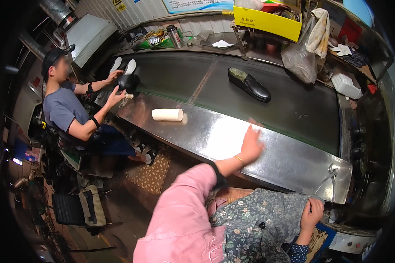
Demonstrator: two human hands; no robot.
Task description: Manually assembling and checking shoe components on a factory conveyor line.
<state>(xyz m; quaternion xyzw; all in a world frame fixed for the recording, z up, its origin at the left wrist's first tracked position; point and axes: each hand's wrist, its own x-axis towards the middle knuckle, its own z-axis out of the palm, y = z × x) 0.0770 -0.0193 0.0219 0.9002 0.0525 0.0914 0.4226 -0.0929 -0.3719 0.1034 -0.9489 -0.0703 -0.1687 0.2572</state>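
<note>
My left hand reaches out over the shiny metal ledge beside a dark belt, a little blurred. Its fingers stretch toward the belt, and I see nothing held. Beyond it, a black slip-on shoe with a greenish lining sits on the belt, apart from the hand. My right hand rests low at the edge of my flowered apron, its fingers curled; whatever may be in them is hidden. Close by on the ledge lies a silver hand tool, its kind unclear.
A cream cylinder lies on the ledge. To the left, a seated person handles black footwear with pale soles or linings. A yellow box, a plastic bag and a flask stand or hang along the back.
</note>
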